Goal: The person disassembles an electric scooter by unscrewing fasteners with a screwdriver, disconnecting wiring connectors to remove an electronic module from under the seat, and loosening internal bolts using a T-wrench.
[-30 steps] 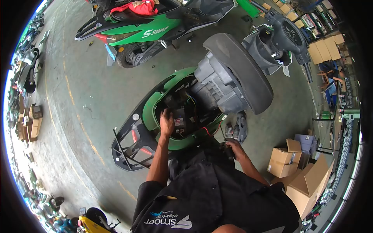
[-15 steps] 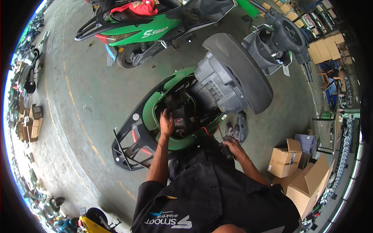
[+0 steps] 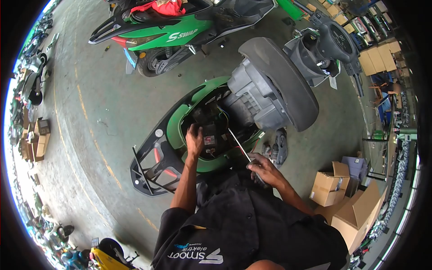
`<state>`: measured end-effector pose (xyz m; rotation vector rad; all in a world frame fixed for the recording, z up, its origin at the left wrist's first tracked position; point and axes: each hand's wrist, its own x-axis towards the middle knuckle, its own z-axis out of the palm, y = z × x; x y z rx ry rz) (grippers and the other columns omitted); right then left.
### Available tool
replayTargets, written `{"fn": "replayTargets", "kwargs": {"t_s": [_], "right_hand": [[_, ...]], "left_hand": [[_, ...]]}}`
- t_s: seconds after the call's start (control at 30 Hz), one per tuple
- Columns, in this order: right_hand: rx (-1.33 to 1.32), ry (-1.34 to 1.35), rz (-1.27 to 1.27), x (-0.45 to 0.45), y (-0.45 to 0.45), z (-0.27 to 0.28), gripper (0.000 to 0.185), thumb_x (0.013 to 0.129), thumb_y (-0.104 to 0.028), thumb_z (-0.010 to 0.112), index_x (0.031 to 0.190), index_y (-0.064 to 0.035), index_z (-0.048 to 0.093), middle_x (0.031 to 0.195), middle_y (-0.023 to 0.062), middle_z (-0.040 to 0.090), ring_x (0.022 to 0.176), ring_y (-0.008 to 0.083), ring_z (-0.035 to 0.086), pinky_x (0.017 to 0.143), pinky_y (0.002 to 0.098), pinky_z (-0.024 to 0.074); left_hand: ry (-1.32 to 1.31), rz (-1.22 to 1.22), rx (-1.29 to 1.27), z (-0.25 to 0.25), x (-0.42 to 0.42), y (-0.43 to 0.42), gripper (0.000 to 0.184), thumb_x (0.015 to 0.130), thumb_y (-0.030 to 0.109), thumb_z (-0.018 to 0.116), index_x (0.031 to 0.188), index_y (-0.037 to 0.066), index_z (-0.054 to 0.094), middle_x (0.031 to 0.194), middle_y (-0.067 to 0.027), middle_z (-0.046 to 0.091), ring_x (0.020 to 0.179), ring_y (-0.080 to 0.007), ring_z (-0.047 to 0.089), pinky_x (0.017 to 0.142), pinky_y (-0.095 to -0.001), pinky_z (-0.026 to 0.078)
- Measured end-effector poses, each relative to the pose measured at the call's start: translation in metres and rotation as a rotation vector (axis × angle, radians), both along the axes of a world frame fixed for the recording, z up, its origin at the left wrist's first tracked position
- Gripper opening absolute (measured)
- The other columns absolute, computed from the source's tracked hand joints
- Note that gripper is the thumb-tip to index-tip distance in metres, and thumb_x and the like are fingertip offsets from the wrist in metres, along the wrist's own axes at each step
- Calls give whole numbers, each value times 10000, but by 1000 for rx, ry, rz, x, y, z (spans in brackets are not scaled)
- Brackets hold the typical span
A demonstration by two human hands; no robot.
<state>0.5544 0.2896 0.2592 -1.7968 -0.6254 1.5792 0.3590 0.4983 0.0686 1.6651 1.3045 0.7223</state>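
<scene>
In the head view my right hand [image 3: 266,171] is closed round the handle of a long screwdriver [image 3: 240,146]. Its pale shaft points up and left, reaching over the open body of a green scooter [image 3: 216,167]. Inside that body lies a black box [image 3: 209,130] with a label on it and wire ends at its lower side. My left hand [image 3: 194,143] grips the box's left edge, fingertips curled over it. A red wire [image 3: 238,147] runs close to the screwdriver. The scooter's seat [image 3: 288,83] is tipped up with the grey storage bucket [image 3: 256,101] below it.
Another green scooter [image 3: 166,33] stands at the top, with a red cloth [image 3: 159,7] on it. Cardboard boxes [image 3: 330,186] stand at the right. A dark part [image 3: 280,146] lies on the floor beside the scooter. The tail rack [image 3: 146,177] juts out left.
My right hand has moved slightly up and left, swinging the screwdriver so its shaft now extends over the scooter's open compartment. My left hand stays on the black box.
</scene>
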Motion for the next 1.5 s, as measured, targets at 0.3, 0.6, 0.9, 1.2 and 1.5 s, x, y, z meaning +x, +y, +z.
{"fn": "replayTargets", "kwargs": {"t_s": [0.3,0.6,0.9,1.2,1.5], "right_hand": [[-27,-124,271,-20,14,-10,495,962,-157,623,1428,-56,488,848,48,634,671,128,633,662,315,525],[18,-195,318,-21,20,-15,499,951,-158,631,1419,-51,491,834,60,634,676,148,639,665,324,529],[84,-196,315,-19,23,-28,539,948,-213,648,1429,-45,472,765,89,619,664,196,628,649,362,514],[33,-194,274,-18,30,-22,500,959,-204,625,1407,-31,484,817,101,654,682,198,659,674,358,539],[-40,-161,308,-12,29,-13,488,958,-211,593,1418,-73,508,906,120,710,650,203,684,650,368,557]], "left_hand": [[-34,27,-50,6,1,1,281,949,215,602,1098,-21,640,1056,-277,648,997,-461,625,870,-496,501],[-6,10,-61,1,-1,1,345,970,269,586,1138,-31,615,1079,-268,648,1015,-429,630,885,-466,494],[9,14,-33,-5,-1,1,333,969,258,582,1141,-25,618,1082,-268,646,1020,-434,626,883,-469,494],[-10,21,-63,1,0,2,304,957,228,601,1124,-26,620,1074,-284,642,1025,-475,609,887,-508,488],[-170,179,-110,14,7,2,442,1004,367,585,1106,-62,613,1083,-282,671,996,-440,649,885,-473,494]]}}
